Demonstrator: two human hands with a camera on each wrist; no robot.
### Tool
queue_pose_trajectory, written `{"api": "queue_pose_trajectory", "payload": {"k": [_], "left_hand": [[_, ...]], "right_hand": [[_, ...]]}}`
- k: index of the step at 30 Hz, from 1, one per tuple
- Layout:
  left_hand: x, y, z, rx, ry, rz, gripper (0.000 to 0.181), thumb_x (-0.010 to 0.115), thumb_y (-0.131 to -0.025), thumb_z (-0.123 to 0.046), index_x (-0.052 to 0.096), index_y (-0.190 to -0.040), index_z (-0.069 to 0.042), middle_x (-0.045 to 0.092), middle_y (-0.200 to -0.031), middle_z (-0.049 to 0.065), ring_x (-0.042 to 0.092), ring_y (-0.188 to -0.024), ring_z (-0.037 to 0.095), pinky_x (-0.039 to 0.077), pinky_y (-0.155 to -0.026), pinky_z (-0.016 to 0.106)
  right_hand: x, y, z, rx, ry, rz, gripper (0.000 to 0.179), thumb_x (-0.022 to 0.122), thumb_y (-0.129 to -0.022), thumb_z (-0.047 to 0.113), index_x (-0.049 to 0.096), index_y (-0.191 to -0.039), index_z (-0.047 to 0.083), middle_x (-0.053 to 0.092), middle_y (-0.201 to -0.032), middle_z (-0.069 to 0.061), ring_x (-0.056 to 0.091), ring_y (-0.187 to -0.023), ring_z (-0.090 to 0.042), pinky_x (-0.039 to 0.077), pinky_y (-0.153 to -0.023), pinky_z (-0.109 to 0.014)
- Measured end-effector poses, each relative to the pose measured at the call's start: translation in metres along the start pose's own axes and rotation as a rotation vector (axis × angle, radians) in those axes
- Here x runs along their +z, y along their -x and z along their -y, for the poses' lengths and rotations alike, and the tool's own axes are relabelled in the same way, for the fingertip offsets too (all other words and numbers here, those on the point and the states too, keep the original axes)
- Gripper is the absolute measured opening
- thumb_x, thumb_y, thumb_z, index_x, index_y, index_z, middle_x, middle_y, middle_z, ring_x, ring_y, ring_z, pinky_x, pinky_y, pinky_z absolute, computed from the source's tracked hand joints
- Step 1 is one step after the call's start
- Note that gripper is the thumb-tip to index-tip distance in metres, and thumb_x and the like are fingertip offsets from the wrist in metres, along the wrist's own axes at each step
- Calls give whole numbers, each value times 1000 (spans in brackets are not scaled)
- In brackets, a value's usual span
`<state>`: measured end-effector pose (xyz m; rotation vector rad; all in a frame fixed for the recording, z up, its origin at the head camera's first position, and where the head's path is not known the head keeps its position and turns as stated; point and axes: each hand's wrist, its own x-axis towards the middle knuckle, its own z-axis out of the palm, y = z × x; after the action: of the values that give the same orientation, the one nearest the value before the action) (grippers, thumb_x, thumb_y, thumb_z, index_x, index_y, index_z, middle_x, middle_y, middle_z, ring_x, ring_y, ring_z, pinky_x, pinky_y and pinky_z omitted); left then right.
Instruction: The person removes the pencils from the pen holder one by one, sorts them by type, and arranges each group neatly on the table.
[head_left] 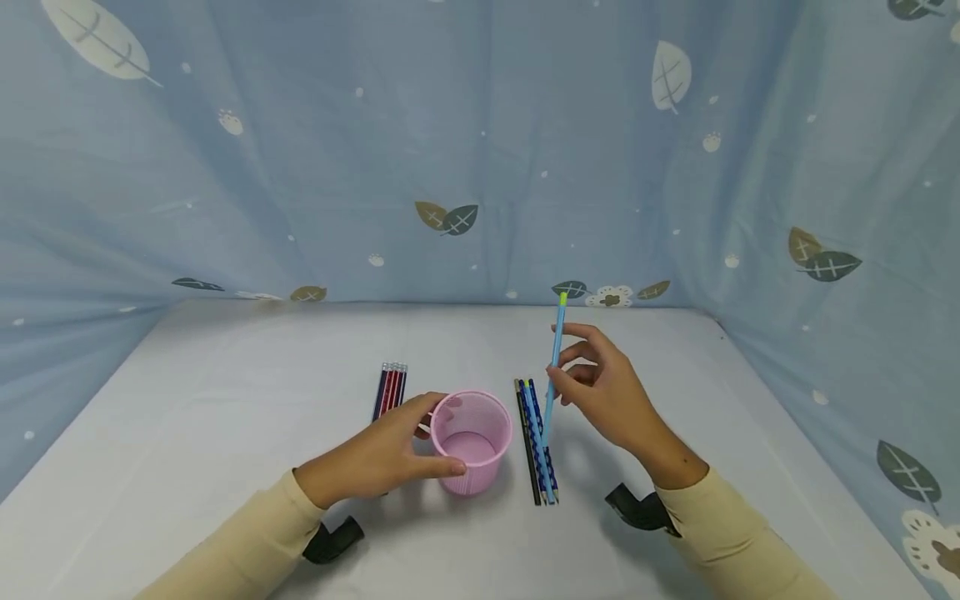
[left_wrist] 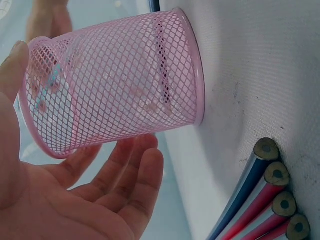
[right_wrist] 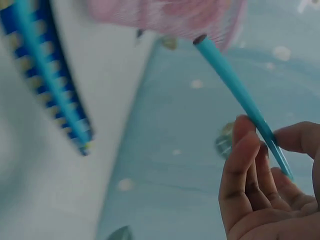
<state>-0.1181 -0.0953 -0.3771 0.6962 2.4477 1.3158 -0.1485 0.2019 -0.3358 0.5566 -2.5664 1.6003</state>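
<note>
A pink mesh pencil cup (head_left: 471,475) stands upright in the middle of the white table. My left hand (head_left: 390,450) holds it from the left, thumb at the near rim and fingers round the far side; the left wrist view shows the mesh wall (left_wrist: 115,80) beside the curved fingers (left_wrist: 142,190). To the right of the cup, my right hand (head_left: 603,387) pinches a light blue pencil (head_left: 557,346) between thumb and fingers. Its yellow-green end points up, and its dark lower tip (right_wrist: 200,39) shows in the right wrist view. The pencil is raised above several others.
Several dark, dark-blue patterned and light blue pencils (head_left: 534,442) lie side by side right of the cup. Left of it, red and navy pencils (head_left: 392,387) lie partly hidden under my left hand. A blue leaf-print curtain (head_left: 480,150) hangs behind the table (head_left: 300,367).
</note>
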Motion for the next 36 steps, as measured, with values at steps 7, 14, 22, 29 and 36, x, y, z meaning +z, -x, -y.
{"api": "queue_pose_trajectory", "payload": {"k": [7,14,22,29,36], "left_hand": [[3,-3,-2,0,-12,2,79,80,-80,-50,47,-144,-18,59,-131,-2,59,-115,20,50,-97,42],[1,0,-1,-8,-9,3,78,80,-81,-50,47,-144,-18,58,-131,-2,59,-114,21,50,-96,41],[7,1,-1,-27,14,10,84,79,-82,-49,39,-149,-18,58,-133,2,59,-117,25,51,-96,44],[6,3,-7,-35,-48,-13,96,72,-87,-55,17,-159,-24,48,-144,6,54,-127,25,49,-100,50],[-28,8,-2,35,-391,-277,70,52,-100,-54,24,-159,-27,42,-154,9,44,-139,32,36,-110,62]], "right_hand": [[-6,5,-33,175,3,104,60,67,-94,9,39,-147,3,60,-101,-18,68,-66,-24,59,-66,-33],[2,-1,-63,290,9,207,69,66,-92,4,33,-153,3,60,-99,-17,68,-63,-21,60,-60,-36],[12,-1,-73,402,81,295,79,70,-89,4,29,-156,9,62,-94,-13,68,-58,-19,59,-55,-35],[17,2,-72,399,133,345,77,71,-89,5,32,-155,9,61,-95,-10,68,-55,-18,58,-54,-35],[14,1,-68,356,213,335,63,68,-95,16,40,-151,7,63,-101,-12,68,-58,-18,58,-56,-33]]}}
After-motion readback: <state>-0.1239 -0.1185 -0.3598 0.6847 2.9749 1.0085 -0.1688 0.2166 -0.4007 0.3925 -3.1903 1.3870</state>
